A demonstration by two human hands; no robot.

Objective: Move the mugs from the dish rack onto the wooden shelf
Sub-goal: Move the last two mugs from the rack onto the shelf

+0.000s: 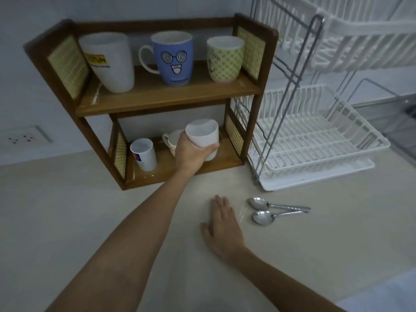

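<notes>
Left hand has a plain white mug wrapped in its fingers, at the lower tier of the wooden shelf, beside a cream cup. Top tier holds three mugs. Right hand lies flat on the table, near two spoons. White dish rack looks bare.

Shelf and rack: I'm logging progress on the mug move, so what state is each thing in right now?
Left hand: grip closed around the white mug.
White mug: upright, held at the lower shelf.
Right hand: open, flat on the counter.
Wooden shelf: three upright mugs on top, two below plus the held one.
Dish rack: no mugs visible in it.
Two spoons: lying on the counter, bowls up.
</notes>
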